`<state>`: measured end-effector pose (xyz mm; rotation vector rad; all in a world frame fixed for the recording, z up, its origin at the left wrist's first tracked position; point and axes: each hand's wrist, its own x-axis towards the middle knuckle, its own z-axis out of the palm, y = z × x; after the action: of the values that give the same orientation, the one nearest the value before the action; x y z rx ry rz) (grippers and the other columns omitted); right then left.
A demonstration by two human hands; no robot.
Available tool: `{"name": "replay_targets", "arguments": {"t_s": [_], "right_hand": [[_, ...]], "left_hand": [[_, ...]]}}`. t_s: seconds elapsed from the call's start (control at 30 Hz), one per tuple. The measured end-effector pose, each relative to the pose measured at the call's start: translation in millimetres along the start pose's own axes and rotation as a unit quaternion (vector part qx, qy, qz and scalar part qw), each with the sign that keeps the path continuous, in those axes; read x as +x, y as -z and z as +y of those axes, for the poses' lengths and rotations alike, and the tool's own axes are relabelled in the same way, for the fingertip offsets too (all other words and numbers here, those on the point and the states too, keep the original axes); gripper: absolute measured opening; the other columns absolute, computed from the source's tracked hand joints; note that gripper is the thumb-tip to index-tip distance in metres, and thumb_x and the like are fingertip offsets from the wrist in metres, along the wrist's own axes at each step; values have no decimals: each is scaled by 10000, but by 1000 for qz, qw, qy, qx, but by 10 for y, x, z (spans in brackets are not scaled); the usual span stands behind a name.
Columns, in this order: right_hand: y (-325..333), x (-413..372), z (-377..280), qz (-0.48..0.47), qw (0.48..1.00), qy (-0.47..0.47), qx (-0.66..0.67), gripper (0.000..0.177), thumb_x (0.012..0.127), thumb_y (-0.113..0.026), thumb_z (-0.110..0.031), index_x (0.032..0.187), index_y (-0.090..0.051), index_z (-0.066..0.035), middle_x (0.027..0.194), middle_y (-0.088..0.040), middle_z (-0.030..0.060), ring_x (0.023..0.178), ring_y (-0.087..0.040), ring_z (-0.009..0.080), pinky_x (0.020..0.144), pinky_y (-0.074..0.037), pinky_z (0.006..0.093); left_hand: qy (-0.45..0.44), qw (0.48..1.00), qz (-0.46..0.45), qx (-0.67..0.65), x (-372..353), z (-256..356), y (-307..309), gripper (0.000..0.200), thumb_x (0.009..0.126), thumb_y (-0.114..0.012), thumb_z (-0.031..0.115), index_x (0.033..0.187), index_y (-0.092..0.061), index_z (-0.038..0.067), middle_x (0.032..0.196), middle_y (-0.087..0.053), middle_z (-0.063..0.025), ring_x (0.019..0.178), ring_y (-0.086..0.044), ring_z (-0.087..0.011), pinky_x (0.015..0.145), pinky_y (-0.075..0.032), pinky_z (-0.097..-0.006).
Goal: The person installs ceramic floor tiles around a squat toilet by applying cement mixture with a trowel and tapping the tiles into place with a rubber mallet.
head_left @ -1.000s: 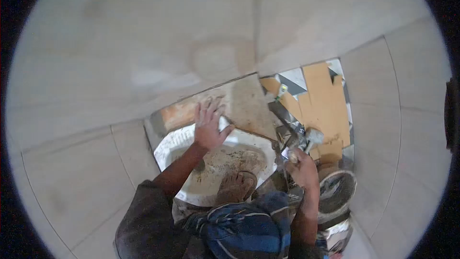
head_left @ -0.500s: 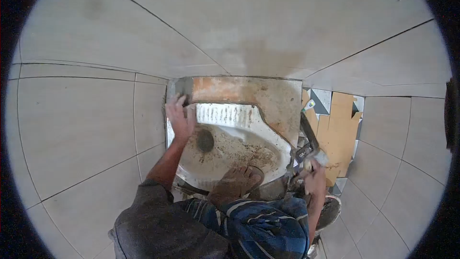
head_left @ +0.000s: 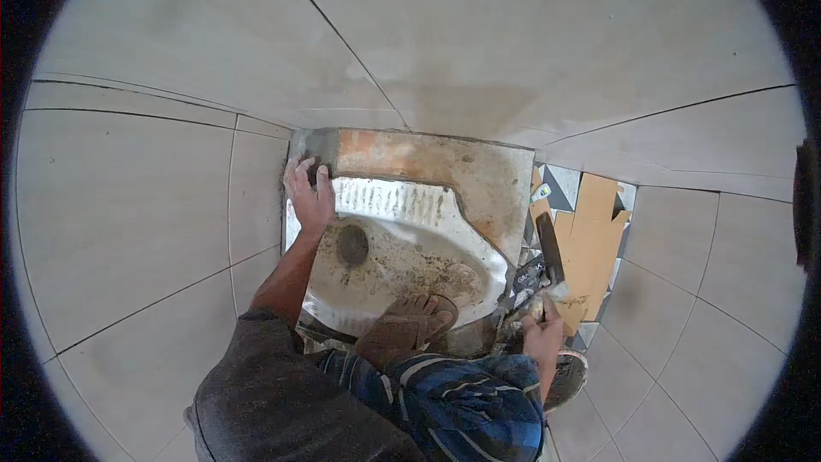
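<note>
My left hand (head_left: 310, 197) rests at the back left corner of a white squat toilet (head_left: 389, 197), its fingers apart over a grey cement patch (head_left: 322, 144). No tool shows in it. Down at the right, my right hand (head_left: 542, 338) is closed among tools beside the pan; I cannot tell what its fingers hold. Just beyond its fingertips lie a tool with a dark handle (head_left: 550, 248) and a black item with pale lettering (head_left: 526, 281). Brown grit is scattered over the toilet's basin, and its round drain hole (head_left: 352, 245) lies at the left.
My bare foot (head_left: 410, 321) stands on the pan's front edge. An orange-brown stained ledge (head_left: 462, 167) runs behind the toilet. Cardboard (head_left: 590, 239) covers patterned floor tiles at the right. A bucket (head_left: 569, 381) stands beside my right forearm. Tiled walls (head_left: 128, 205) close in around.
The view has shifted slightly. My left hand stays at the corner with its fingers bent a little differently. My right hand has moved slightly closer to me, and the pale blur at its fingers is gone.
</note>
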<state>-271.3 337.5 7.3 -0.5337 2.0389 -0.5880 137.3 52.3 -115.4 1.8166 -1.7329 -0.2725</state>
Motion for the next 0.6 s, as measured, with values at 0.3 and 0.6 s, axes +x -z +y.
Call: {"name": "replay_targets", "arguments": {"t_s": [0.3, 0.6], "right_hand": [[-172, 159, 261, 83, 990, 95, 70, 581, 829, -746, -76, 1371, -584, 60, 1121, -667, 182, 1043, -644, 290, 941, -515, 380], [-352, -124, 864, 170, 964, 18, 202, 504, 891, -724, -78, 1357, -576, 45, 1173, -636, 153, 1088, -615, 304, 987, -504, 434]], "left_hand": [[-156, 986, -50, 22, -100, 349, -22, 483, 944, -711, 224, 1370, -565, 49, 1511, -475, -241, 1411, -410, -455, 1182, -287, -610], [-319, 907, -262, -81, -1125, 1411, -753, 767, 965, -628, 548, 1566, -450, 106, 1679, -315, -180, 1595, -193, -381, 1244, -91, -701]]}}
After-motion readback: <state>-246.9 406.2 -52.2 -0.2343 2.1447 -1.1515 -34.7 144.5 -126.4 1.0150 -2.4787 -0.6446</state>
